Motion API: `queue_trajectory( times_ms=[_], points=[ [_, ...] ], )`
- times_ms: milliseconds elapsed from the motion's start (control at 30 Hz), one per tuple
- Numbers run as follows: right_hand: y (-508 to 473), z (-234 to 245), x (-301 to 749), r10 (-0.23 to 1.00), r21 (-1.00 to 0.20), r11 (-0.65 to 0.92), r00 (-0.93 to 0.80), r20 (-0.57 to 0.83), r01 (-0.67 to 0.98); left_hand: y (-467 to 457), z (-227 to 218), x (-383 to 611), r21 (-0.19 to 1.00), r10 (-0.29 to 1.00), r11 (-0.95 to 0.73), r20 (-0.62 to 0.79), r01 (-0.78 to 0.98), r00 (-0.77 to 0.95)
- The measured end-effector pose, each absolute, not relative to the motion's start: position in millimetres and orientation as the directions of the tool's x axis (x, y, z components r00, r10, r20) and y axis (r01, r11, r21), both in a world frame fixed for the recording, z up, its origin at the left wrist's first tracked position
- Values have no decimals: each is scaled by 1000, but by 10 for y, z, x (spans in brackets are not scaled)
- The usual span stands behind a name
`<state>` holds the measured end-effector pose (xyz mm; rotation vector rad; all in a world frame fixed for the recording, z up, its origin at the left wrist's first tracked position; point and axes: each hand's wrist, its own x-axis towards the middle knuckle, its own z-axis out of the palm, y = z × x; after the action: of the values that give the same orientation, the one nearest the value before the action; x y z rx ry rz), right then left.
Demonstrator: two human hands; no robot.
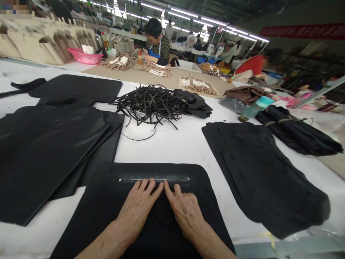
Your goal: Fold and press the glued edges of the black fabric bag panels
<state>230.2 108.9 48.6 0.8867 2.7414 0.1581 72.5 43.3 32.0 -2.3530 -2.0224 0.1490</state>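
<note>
White counter (180, 149) is filling most of the view, and a big black panel (161, 233) is lying flat on it, front and center, running off the bottom edge. Both hands are working right on top: the left hand (138, 205) and right hand (185, 210) are resting palms down, thumbs nearly meeting just under a shiny strip (155, 179) near the panel's far edge. Neither grip is clenching anything; the fingers are just pressing on the surface. Two little white triangles are marking the strip's ends.

Off to the left, a stack of black sheets (48, 147) is sitting beside the panel, and more black pieces (256, 172) are fanning out on the right. Past those, a messy tangle of thin black strips (153, 102) is sprawling, with a turquoise-capped bottle (256, 109) lying farther right.

Further back, a pink basket (83, 56) is standing by some cream bags (32, 43), and a co-worker (165, 50) is leaning over tan pieces. Way back right, a red banner (304, 31) is showing pale lettering, too blurry to read.
</note>
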Motion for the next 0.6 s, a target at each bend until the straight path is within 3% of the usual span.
queue_trajectory(
  times_ms=[133,333,600],
  points=[
    [1171,442,2533,607,207,793,-775,-175,574,417,302,688,-113,986,-166,-29,980,163],
    [1314,315,2930,720,320,683,-678,-145,657,70,82,310,-147,970,-106,203,983,135],
    [1326,191,3026,685,389,688,-725,-71,612,-143,106,100,-138,965,-9,258,990,45]
  ],
)
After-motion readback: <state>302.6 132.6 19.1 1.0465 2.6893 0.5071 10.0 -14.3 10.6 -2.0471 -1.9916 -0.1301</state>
